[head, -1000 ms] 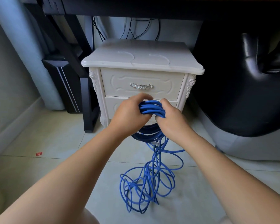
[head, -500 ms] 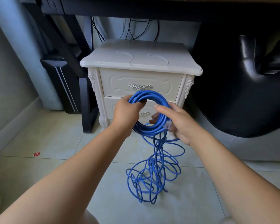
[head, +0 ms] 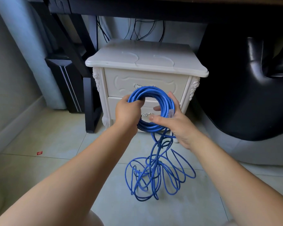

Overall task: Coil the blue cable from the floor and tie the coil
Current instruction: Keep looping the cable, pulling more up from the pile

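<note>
Two hands held the blue cable coil (head: pixel 166 101) in front of a white nightstand (head: pixel 145 62): my left hand (head: pixel 127 111) curled round its left side, my right hand (head: pixel 176 126) cupped its right side with fingers (head: pixel 171 96) spread. The remaining cable hung down into a loose tangle (head: pixel 155 176) on the floor (head: pixel 64 144).

L grip (head: pixel 127 111), R grip (head: pixel 178 128), both bare, forearms (head: pixel 75 180) bare to frame edge
</note>
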`<state>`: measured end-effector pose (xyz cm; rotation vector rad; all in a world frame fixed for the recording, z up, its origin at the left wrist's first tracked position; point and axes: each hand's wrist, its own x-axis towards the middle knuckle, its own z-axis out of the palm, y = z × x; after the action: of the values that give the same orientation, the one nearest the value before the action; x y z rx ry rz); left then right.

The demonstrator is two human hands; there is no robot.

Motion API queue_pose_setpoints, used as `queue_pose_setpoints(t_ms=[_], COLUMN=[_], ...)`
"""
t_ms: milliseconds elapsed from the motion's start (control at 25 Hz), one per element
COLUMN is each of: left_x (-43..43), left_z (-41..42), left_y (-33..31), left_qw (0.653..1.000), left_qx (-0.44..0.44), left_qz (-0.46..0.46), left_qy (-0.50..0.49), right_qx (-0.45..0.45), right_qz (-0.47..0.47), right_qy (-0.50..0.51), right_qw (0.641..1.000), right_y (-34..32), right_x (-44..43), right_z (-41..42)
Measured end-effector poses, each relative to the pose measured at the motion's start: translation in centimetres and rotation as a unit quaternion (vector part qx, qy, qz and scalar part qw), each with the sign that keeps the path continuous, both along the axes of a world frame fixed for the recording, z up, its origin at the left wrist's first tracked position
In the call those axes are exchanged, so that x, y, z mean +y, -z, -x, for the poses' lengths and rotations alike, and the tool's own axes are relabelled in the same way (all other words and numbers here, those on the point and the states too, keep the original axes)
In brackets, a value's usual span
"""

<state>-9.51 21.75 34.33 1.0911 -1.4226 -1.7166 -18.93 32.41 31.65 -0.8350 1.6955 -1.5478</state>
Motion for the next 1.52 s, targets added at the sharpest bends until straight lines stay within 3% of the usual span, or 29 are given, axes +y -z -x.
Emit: queue_pose_setpoints(t_ms=[120, 280, 400, 480, 520, 560, 760, 920, 1160, 1280, 1400, 1520], left_x=[0.8, -0.1, -0.7, -0.5, -0.2, 0.0, 0.3, 0.0, -1.3, -1.8, -1.6, -1.9], left_z=[0.0, -0.9, -1.8, -1.8, -1.7, -1.6, -0.6, -0.2, -0.1, -0.1, -0.2, -0.4], left_y=[0.2, 0.5, 2.5, 4.7, 5.5, 6.1, 6.8, 6.3, 6.0, 5.9, 5.4, 4.2], left_qw=[0.996, 0.952, 0.906, 0.827, 0.790, 0.777, 0.864, 0.861, 0.859, 0.879, 0.926, 0.951], left_qx=[0.017, 0.060, -0.123, -0.285, -0.327, -0.335, -0.208, -0.207, -0.250, -0.248, -0.176, -0.092], left_qz=[-0.026, -0.040, 0.034, 0.177, 0.228, 0.250, 0.139, 0.141, 0.270, 0.274, 0.138, 0.002], left_qy=[0.089, 0.296, 0.404, 0.451, 0.465, 0.471, 0.436, 0.443, 0.356, 0.301, 0.303, 0.296], right_qx=[-0.008, -0.147, -0.238, -0.280, -0.292, -0.301, -0.316, -0.323, -0.312, -0.229, -0.110, 0.041], right_qz=[0.025, 0.091, 0.114, 0.131, 0.134, 0.139, 0.177, 0.197, 0.166, 0.134, 0.124, 0.059], right_qy=[0.184, 0.259, 0.272, 0.265, 0.262, 0.257, 0.214, 0.186, 0.188, 0.217, 0.234, 0.227], right_qw=[0.983, 0.950, 0.925, 0.913, 0.910, 0.908, 0.907, 0.907, 0.916, 0.940, 0.958, 0.971], right_y=[1.1, 0.4, -0.4, -0.8, -1.1, -1.4, -2.0, -2.6, -2.7, -2.8, -3.2, -3.2], right_x=[-1.1, -1.2, -0.9, -0.5, -0.3, -0.2, 0.9, 2.1, 2.8, 2.5, 2.2, 2.3], right_z=[0.3, 1.8, 2.8, 3.1, 3.1, 3.0, 3.6, 4.3, 5.4, 5.8, 4.9, 4.3])
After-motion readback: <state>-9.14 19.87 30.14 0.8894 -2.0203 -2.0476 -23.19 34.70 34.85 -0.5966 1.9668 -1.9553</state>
